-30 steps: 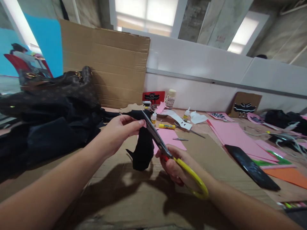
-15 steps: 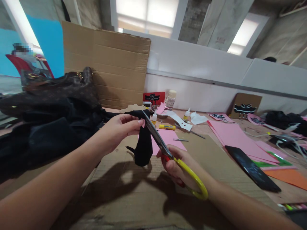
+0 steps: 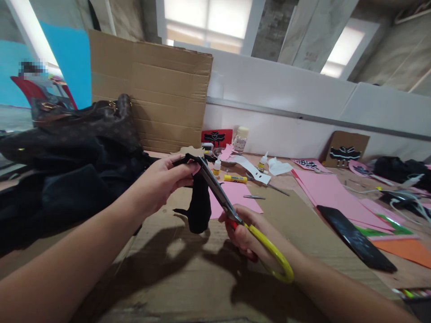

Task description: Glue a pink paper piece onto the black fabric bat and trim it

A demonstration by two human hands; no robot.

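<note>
Pinched between the thumb and fingers of my left hand [image 3: 164, 181] is a piece of black cloth [image 3: 200, 208], its lower part hanging over the cardboard. My right hand [image 3: 247, 233] is closed around the red and yellow handles of a pair of scissors [image 3: 220, 195]. The blades point up and to the left, with their tips at the upper part of the cloth beside my left thumb. Whether the blades are parted at the tips I cannot tell. Below both hands lies a flat cardboard sheet [image 3: 161, 278], with their shadows on it.
A pink sheet [image 3: 237, 193], a yellow glue stick [image 3: 235, 179] and small glue bottles [image 3: 217, 167] lie beyond the scissors. To the right are a black phone [image 3: 353, 237] and pink papers [image 3: 336, 197]. A brown handbag [image 3: 84, 128] and dark clothing [image 3: 67, 188] fill the left. Upright cardboard [image 3: 151, 89] stands behind.
My left hand has turned a little and shifted the top of the black cloth, whose hanging part has swung slightly left. The scissors stay close to the cloth, nearly unmoved.
</note>
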